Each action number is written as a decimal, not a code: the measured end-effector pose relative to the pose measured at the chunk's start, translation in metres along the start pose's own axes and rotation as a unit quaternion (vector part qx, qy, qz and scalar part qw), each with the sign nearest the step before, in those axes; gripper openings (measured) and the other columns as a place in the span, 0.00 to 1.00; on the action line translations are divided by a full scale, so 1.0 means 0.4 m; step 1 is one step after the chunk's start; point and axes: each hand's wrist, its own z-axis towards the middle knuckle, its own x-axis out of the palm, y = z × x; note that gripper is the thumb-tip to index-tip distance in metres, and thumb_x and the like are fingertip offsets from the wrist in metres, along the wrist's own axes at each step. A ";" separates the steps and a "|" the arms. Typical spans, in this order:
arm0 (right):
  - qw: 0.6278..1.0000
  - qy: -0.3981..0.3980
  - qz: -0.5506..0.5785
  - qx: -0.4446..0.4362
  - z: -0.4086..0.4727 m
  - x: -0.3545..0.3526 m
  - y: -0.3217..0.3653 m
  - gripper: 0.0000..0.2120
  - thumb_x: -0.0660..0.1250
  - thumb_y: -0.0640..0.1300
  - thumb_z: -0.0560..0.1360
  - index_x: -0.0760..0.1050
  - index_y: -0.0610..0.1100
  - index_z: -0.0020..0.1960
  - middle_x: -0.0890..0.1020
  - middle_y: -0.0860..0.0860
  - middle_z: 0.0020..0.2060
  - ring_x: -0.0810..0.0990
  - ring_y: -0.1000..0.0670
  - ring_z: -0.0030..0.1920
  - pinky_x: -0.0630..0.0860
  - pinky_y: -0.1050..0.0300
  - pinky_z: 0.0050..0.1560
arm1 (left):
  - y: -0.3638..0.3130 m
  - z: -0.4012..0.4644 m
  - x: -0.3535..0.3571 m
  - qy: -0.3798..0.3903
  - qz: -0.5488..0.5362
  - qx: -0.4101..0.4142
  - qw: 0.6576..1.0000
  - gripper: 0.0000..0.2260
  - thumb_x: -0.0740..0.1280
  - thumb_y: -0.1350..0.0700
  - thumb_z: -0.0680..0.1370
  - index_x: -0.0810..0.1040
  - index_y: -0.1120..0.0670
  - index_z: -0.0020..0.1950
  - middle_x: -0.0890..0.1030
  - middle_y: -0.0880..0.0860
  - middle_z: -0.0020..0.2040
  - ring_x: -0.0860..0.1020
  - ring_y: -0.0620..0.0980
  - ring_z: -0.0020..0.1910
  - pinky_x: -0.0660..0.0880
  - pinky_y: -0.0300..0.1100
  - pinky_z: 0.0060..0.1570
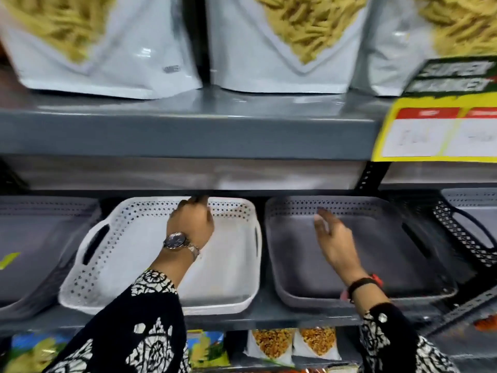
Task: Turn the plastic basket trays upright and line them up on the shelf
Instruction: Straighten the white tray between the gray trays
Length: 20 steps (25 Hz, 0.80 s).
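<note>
While my left hand curls over the white tray's far rim on the shelf, my right hand hovers open and empty above the grey tray just beside it.

Left hand fingers curled, right hand fingers spread

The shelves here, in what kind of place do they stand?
Most likely a shop or supermarket. Identical snack bags stand in a row on the upper grey shelf, a yellow price sign hangs from its edge, and basket trays lie side by side below.
</note>
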 end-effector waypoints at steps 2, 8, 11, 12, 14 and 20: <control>0.997 0.079 -0.003 0.017 -0.038 0.098 0.057 0.22 0.57 0.50 0.76 0.65 0.39 0.67 0.76 0.36 0.60 0.74 0.37 0.61 0.70 0.48 0.58 | 0.170 -0.019 -0.009 -0.021 0.031 -0.039 0.999 0.20 0.61 0.59 0.76 0.69 0.59 0.68 0.76 0.62 0.64 0.73 0.62 0.63 0.69 0.54 0.63; 0.999 0.008 -0.053 0.009 -0.102 0.255 0.131 0.15 0.60 0.38 0.75 0.71 0.37 0.60 0.78 0.33 0.56 0.74 0.32 0.57 0.72 0.43 0.51 | 0.591 -0.018 -0.005 0.010 0.013 -0.210 0.978 0.27 0.58 0.50 0.73 0.70 0.66 0.66 0.75 0.71 0.61 0.69 0.68 0.63 0.67 0.65 0.63; 0.997 -0.017 -0.074 0.023 -0.105 0.272 0.139 0.17 0.59 0.36 0.75 0.69 0.39 0.63 0.78 0.31 0.55 0.75 0.30 0.56 0.71 0.45 0.47 | 0.637 -0.031 0.002 0.119 -0.051 -0.199 0.971 0.26 0.51 0.47 0.80 0.58 0.60 0.74 0.67 0.65 0.71 0.67 0.65 0.69 0.65 0.55 0.68; 0.996 -0.016 -0.084 0.025 -0.105 0.276 0.140 0.17 0.59 0.37 0.75 0.69 0.40 0.64 0.79 0.31 0.54 0.76 0.30 0.55 0.69 0.48 0.44 | 0.641 -0.034 0.006 0.129 -0.079 -0.186 0.971 0.25 0.51 0.47 0.81 0.57 0.57 0.75 0.68 0.64 0.71 0.68 0.63 0.69 0.66 0.53 0.68; 0.995 -0.022 -0.093 0.013 -0.106 0.281 0.143 0.18 0.59 0.36 0.75 0.69 0.40 0.65 0.79 0.32 0.54 0.75 0.30 0.55 0.69 0.48 0.44 | 0.635 -0.033 0.013 0.105 -0.119 -0.173 0.972 0.24 0.51 0.47 0.81 0.60 0.57 0.74 0.73 0.65 0.67 0.72 0.64 0.65 0.70 0.54 0.65; 0.987 -0.020 -0.155 -0.041 -0.112 0.303 0.147 0.15 0.56 0.35 0.76 0.69 0.36 0.61 0.81 0.29 0.41 0.79 0.29 0.41 0.68 0.50 0.36 | 0.603 -0.021 0.026 0.050 -0.060 -0.116 0.990 0.15 0.57 0.62 0.78 0.72 0.63 0.63 0.84 0.66 0.49 0.82 0.62 0.50 0.75 0.51 0.55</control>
